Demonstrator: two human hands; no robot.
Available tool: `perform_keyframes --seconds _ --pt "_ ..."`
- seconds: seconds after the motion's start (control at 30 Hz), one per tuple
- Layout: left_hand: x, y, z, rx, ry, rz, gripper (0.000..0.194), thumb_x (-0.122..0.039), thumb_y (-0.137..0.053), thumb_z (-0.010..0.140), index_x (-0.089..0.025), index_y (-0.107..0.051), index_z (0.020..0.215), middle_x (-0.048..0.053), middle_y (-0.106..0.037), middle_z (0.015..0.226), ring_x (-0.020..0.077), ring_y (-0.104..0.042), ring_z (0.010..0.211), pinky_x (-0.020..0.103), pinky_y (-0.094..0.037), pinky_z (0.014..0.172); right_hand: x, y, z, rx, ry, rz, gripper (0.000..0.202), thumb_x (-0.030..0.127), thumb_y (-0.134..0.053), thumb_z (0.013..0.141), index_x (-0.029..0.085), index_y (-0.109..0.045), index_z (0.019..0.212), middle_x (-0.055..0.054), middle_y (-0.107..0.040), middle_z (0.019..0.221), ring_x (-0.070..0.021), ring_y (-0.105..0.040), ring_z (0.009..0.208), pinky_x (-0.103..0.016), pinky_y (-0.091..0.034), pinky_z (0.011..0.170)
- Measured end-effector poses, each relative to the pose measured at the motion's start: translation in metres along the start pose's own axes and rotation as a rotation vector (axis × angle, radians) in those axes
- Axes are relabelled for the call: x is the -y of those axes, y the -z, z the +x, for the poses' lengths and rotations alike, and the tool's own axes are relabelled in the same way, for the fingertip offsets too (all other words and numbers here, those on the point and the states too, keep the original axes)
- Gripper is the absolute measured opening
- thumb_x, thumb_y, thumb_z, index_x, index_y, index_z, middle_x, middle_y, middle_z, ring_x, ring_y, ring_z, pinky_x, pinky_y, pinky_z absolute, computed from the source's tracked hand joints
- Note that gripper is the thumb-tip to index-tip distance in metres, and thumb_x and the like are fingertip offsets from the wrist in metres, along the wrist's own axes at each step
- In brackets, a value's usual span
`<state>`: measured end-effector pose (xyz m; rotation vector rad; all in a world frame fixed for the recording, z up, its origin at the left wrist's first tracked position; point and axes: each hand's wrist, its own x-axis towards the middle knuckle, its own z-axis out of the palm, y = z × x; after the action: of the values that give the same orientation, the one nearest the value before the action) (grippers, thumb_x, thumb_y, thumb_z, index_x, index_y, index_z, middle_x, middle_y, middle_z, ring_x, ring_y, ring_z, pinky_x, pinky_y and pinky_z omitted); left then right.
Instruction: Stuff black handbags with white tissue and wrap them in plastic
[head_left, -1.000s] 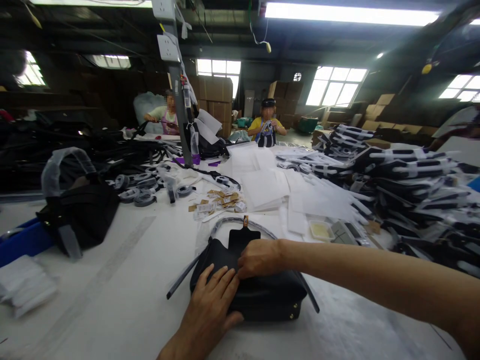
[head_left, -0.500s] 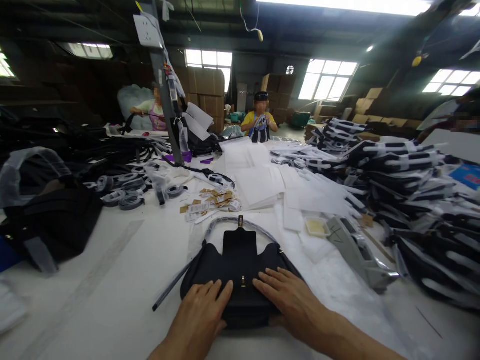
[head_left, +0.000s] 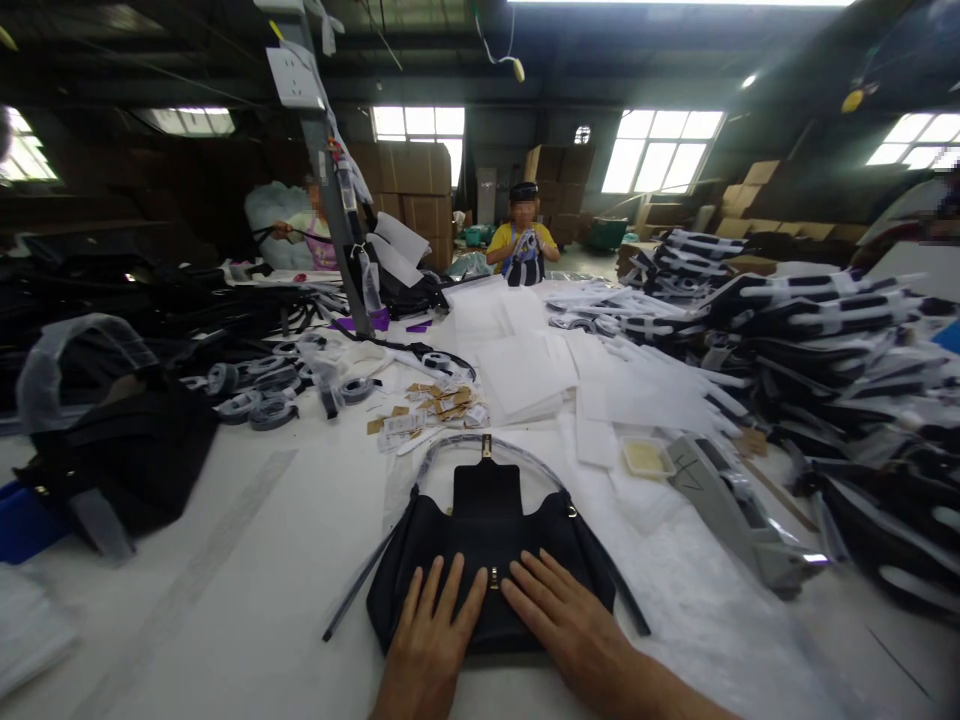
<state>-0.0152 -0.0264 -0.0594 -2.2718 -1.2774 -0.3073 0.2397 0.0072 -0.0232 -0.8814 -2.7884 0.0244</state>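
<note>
A black handbag (head_left: 420, 540) lies on the white table in front of me, its flap (head_left: 487, 490) folded back away from me. Its handle (head_left: 442, 445), wrapped in clear film, arches behind the flap. Flat on the bag's left front rests my left hand (head_left: 435, 620), fingers stretched out. My right hand (head_left: 562, 620) presses on the right front in the same way, also open. Between the two hands shows a small gold clasp (head_left: 494, 578). Dark strap ends stick out at both sides of the bag.
Behind the bag lie tags (head_left: 439, 408) and white sheets (head_left: 525, 372). To the right are a grey tape dispenser (head_left: 727, 510), a small dish (head_left: 647, 458) and piled black bags (head_left: 817, 370). Another black bag (head_left: 150, 450) and coiled straps (head_left: 271, 412) are at left. Two co-workers sit beyond.
My left hand has moved further onto the bag's front and lies flatter, with fingers more spread. My right hand has shifted slightly lower. The view has turned a little left.
</note>
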Motion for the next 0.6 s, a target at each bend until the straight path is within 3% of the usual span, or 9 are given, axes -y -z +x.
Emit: perform_keyframes --seconds 0.1,0.2,0.3,0.37,0.47,0.53,0.6 --pt "0.004 0.002 -0.005 0.012 -0.032 -0.021 0.076 -0.007 -0.047 0.079 -0.025 -0.029 0.151 0.008 -0.05 0.146 0.027 -0.049 0.131 0.042 -0.04 0.105 0.002 -0.005 -0.008 0.036 0.002 0.052 0.068 0.014 -0.049 0.092 0.032 -0.025 0.153 -0.006 -0.039 0.153 -0.0308 -0.034 0.142 -0.057 -0.034 0.112" --pt "0.025 0.01 -0.008 0.048 -0.068 -0.1 0.077 -0.032 -0.061 0.081 -0.025 -0.029 0.151 0.01 -0.053 0.143 0.0298 -0.05 0.129 0.046 -0.041 0.104 0.001 0.005 -0.004 0.157 0.028 0.171 0.078 0.039 -0.064 0.087 0.038 -0.023 0.153 -0.007 -0.029 0.158 -0.0386 -0.026 0.143 -0.067 -0.027 0.11" --pt "0.044 0.011 -0.018 0.036 0.034 -0.061 0.086 -0.049 -0.069 0.076 -0.027 -0.031 0.15 0.011 -0.048 0.147 0.0331 -0.047 0.132 0.05 -0.037 0.106 0.003 0.015 0.004 0.177 0.028 0.278 0.082 0.061 -0.065 0.081 0.04 -0.028 0.151 -0.011 -0.028 0.158 -0.0434 -0.024 0.143 -0.072 -0.023 0.107" --pt "0.047 0.006 -0.027 -0.02 0.085 -0.024 0.088 -0.056 -0.067 0.077 -0.02 -0.032 0.15 0.013 -0.044 0.149 0.0329 -0.042 0.135 0.048 -0.034 0.108 0.007 0.021 0.012 0.156 -0.01 0.355 0.071 0.063 -0.061 0.084 0.04 -0.038 0.147 -0.01 -0.033 0.156 -0.0416 -0.027 0.142 -0.071 -0.023 0.108" --pt "0.044 -0.005 -0.041 -0.106 0.037 0.005 0.087 -0.069 -0.053 0.081 -0.013 -0.038 0.146 0.015 -0.05 0.144 0.0302 -0.042 0.135 0.044 -0.032 0.109 0.013 0.025 0.027 0.061 -0.278 0.445 0.049 0.054 -0.043 0.097 0.037 -0.046 0.143 -0.008 -0.038 0.154 -0.0311 -0.033 0.142 -0.058 -0.03 0.112" --pt "0.043 -0.007 -0.047 -0.148 -0.017 0.052 0.074 -0.067 -0.048 0.086 -0.017 -0.047 0.141 0.011 -0.058 0.137 0.0265 -0.049 0.129 0.04 -0.033 0.107 0.013 0.019 0.037 0.021 -0.44 0.395 0.051 0.052 -0.04 0.099 0.032 -0.043 0.146 -0.009 -0.036 0.155 -0.0305 -0.031 0.143 -0.056 -0.03 0.114" --pt "0.046 -0.001 -0.044 -0.203 -0.088 0.102 0.054 -0.058 -0.048 0.09 -0.023 -0.058 0.131 0.007 -0.067 0.125 0.0228 -0.057 0.117 0.036 -0.035 0.103 0.011 0.002 0.042 0.056 -0.424 0.286 0.065 0.056 -0.053 0.092 0.03 -0.038 0.149 -0.012 -0.032 0.156 -0.038 -0.026 0.143 -0.066 -0.023 0.113"
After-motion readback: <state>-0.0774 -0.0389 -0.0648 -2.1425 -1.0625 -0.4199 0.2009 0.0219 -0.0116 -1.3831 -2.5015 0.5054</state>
